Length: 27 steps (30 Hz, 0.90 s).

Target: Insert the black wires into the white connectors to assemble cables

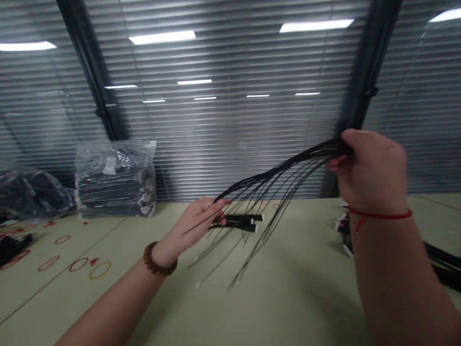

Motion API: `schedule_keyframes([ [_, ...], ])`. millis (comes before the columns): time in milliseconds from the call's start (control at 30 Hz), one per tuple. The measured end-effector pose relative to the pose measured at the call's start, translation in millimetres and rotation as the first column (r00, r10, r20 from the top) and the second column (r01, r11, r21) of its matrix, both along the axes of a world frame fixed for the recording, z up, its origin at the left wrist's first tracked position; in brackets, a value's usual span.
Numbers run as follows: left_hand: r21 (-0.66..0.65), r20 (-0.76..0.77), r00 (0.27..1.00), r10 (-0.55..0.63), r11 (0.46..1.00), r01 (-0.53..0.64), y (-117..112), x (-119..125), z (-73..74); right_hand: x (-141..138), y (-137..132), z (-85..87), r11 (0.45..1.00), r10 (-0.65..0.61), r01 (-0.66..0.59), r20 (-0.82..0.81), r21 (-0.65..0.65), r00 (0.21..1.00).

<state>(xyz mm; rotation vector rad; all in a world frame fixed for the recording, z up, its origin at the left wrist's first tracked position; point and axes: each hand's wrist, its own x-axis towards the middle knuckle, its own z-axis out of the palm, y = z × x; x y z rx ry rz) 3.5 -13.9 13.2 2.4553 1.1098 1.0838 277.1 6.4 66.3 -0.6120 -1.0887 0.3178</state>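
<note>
A bundle of thin black wires (275,170) stretches through the air between my two hands, above the table. My right hand (374,166), raised higher, is closed around the gathered end of the bundle. My left hand (200,218) pinches some of the wires at the lower left. Several loose strands fan out and droop below, their tips blurred. Behind my left hand, black cable pieces with white ends (248,222) lie on the table, partly covered by the fingers.
A clear bag packed with dark cables (115,185) stands at the back left, beside another bag (32,192). Red rubber bands (78,264) and a yellow one (100,270) lie scattered on the pale table (288,302). More black cables (444,264) lie at right. A blinds-covered window (230,139) rises behind.
</note>
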Motion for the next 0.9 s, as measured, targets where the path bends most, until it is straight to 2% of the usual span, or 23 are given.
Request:
schedule_keyframes([
  [133,-0.037,0.046,0.999,0.028,0.999,-0.026,-4,-11,12.0,3,-6,-3.0,0.993,-0.108,0.117,0.199,-0.034,0.974],
  [267,-0.022,0.068,0.996,0.064,0.998,-0.063,-4,-24,22.4,7,-6,-6.2,0.943,-0.304,0.333,0.442,0.014,0.844],
  [367,0.011,0.043,0.994,0.1,0.995,-0.1,0,-34,26.1,6,-5,-6.7,0.915,-0.374,0.397,0.513,0.07,0.773],
  [500,0.104,0.001,0.983,0.183,0.978,-0.182,9,-41,23.8,1,-7,-7.9,0.948,-0.3,0.311,0.519,0.068,0.8],
  [600,0.131,-0.056,0.983,0.177,0.977,-0.169,11,-42,19.7,-4,-9,-9.1,0.969,-0.234,0.242,0.52,0.054,0.821],
  [700,0.041,-0.122,0.989,0.086,0.996,-0.082,8,-42,15.4,-10,-8,-10.5,0.985,-0.156,0.169,0.532,0.025,0.832],
  [833,-0.063,-0.059,0.998,-0.011,0.998,0.007,1,-43,12.9,-17,-5,-13.2,0.997,-0.051,0.073,0.566,-0.017,0.823],
  [900,-0.119,-0.035,0.995,-0.094,0.989,0.089,-3,-44,15.3,-20,-6,-14.0,0.999,-0.016,0.044,0.591,-0.033,0.807],
])
